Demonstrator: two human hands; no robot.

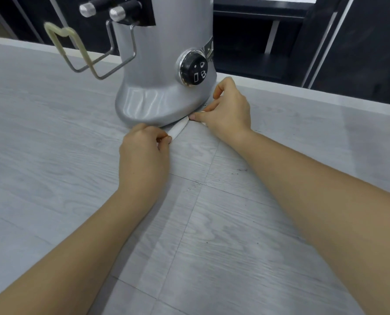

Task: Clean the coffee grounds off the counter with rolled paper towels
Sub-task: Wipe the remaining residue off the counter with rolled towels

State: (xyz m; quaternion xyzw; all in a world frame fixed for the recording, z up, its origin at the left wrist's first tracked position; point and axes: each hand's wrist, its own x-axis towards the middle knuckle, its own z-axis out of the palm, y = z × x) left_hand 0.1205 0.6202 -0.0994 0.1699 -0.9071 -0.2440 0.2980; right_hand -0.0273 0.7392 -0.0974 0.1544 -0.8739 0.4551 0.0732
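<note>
Pinching one end each, the left hand [144, 153] and right hand [229, 111] clamp a thin rolled paper towel [178, 129] flat on the grey wood-grain counter [53, 133], against the near right edge of a silver coffee grinder [164, 64]. The grinder's black dial [193, 69] bears white cup icons but no readable words. Dark coffee grounds [240, 170] speck the counter seams nearer the person.

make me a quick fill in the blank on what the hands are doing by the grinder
1. The left hand and the right hand each pinch one end of a rolled ____ towel.
2. The towel lies against the base of the silver coffee ____.
3. The black dial sits on the grinder's ____ side as the camera sees it.
4. Dark specks lie on the grey ____.

Missing words: paper; grinder; right; counter
</note>
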